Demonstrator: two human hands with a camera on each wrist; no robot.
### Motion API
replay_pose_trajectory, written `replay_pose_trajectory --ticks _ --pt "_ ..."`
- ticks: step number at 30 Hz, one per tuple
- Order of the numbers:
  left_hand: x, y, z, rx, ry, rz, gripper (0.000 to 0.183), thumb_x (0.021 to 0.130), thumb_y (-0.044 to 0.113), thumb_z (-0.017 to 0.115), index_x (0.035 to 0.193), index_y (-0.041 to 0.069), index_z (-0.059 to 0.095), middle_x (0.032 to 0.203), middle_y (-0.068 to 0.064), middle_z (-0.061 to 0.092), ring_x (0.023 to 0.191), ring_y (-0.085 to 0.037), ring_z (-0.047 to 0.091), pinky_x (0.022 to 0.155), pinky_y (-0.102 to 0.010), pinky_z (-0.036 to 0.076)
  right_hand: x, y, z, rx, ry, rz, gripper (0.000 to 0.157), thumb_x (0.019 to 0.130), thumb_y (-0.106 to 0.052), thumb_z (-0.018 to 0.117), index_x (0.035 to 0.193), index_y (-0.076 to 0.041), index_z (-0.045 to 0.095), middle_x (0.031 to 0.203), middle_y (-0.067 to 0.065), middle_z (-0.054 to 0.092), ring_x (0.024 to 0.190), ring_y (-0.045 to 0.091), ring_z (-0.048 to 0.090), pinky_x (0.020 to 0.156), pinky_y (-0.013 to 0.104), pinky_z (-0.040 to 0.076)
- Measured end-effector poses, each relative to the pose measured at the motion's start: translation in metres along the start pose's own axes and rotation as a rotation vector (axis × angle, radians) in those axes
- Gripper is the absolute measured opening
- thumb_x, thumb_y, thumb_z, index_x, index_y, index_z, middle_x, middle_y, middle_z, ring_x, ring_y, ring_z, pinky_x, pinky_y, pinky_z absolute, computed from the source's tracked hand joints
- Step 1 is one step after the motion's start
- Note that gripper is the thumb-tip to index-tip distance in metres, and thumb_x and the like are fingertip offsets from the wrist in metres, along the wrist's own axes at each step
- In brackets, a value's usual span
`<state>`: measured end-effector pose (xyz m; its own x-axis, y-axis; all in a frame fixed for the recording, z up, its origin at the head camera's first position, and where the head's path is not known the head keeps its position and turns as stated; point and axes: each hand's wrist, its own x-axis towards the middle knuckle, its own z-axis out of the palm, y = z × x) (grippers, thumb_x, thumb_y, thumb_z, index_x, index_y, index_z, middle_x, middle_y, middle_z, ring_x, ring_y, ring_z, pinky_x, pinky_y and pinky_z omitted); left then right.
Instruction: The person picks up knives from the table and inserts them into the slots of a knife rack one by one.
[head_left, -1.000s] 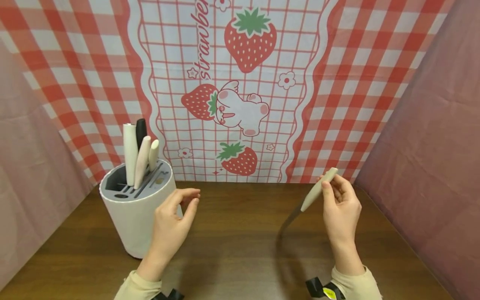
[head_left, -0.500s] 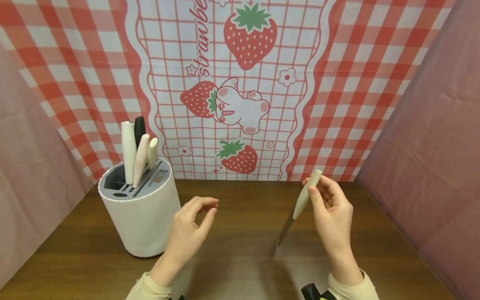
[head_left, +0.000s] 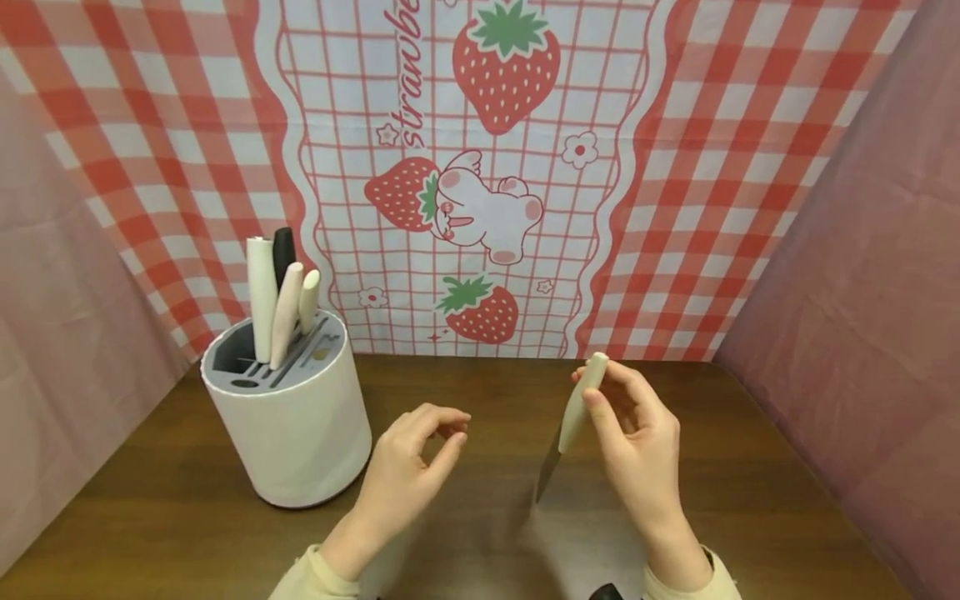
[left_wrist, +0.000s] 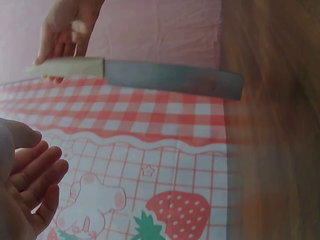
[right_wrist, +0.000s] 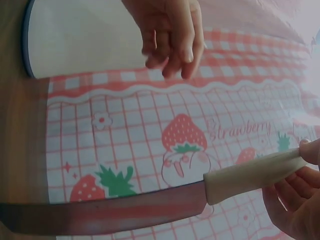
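Observation:
A knife (right_wrist: pixel 245 181) with a cream handle and a broad grey blade is pinched at its handle by my right hand (head_left: pixel 642 450). Its blade (left_wrist: pixel 175 79) points down toward the tabletop in the head view; whether the tip touches the wood I cannot tell. Left of it, my left hand (head_left: pixel 408 467) hovers over the table with fingers loosely bent and nothing held. Beyond that hand stands a white knife block (head_left: pixel 296 442) with a grey slotted top. Several handles stick out of it, cream, pinkish and one black handle (head_left: pixel 283 252).
A brown wooden table (head_left: pixel 750 492) lies under both hands. Behind it hangs a red-and-white checked cloth (head_left: pixel 720 192) with strawberry prints. Pink fabric (head_left: pixel 847 275) closes off the right side, and similar fabric (head_left: pixel 67 350) the left.
My right hand has moved left with the knife, whose blade now points more steeply down. My left hand has moved right, away from the knife block.

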<state>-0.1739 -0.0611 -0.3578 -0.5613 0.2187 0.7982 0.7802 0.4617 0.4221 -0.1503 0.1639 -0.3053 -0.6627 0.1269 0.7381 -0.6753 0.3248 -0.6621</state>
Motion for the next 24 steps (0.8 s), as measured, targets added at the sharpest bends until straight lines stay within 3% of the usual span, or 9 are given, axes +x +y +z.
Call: replay_pose_trajectory --ticks 6,12,16,24 --pt "-0.001 0.010 0.008 -0.030 -0.048 0.039 0.018 0.080 0.010 0.065 0.098 0.012 0.063 0.085 0.007 0.063 0.075 -0.006 0.058 0.064 -0.022 0.044 -0.003 -0.005 0.008 0.034 -0.052 -0.100 0.027 0.082 0.011 0.057 0.108 0.005 0.058 0.097 0.019 0.063 0.090 0.014 0.062 0.076 0.017 0.049" --pt "-0.004 0.021 0.013 -0.084 -0.140 -0.023 0.024 0.081 0.014 0.066 0.104 0.013 0.061 0.091 0.006 0.063 0.079 -0.005 0.059 0.068 -0.025 0.047 -0.009 -0.011 0.016 0.116 -0.099 -0.132 0.027 0.080 0.015 0.056 0.106 0.009 0.056 0.098 0.015 0.063 0.092 0.016 0.062 0.076 0.018 0.049" --pt "-0.005 0.027 0.018 -0.102 -0.174 -0.022 0.027 0.079 0.015 0.069 0.105 0.012 0.060 0.095 0.005 0.064 0.081 -0.005 0.059 0.070 -0.027 0.048 -0.012 -0.014 0.021 0.140 -0.118 -0.164 0.029 0.078 0.015 0.058 0.106 0.007 0.057 0.098 0.013 0.063 0.091 0.016 0.062 0.078 0.019 0.049" --pt "-0.008 0.029 0.023 -0.088 -0.189 -0.016 0.027 0.078 0.018 0.070 0.104 0.016 0.060 0.094 0.008 0.063 0.080 -0.004 0.058 0.070 -0.024 0.047 -0.020 -0.014 0.029 0.163 -0.118 -0.228 0.030 0.076 0.013 0.063 0.104 0.005 0.059 0.099 0.011 0.064 0.088 0.014 0.062 0.080 0.023 0.050"
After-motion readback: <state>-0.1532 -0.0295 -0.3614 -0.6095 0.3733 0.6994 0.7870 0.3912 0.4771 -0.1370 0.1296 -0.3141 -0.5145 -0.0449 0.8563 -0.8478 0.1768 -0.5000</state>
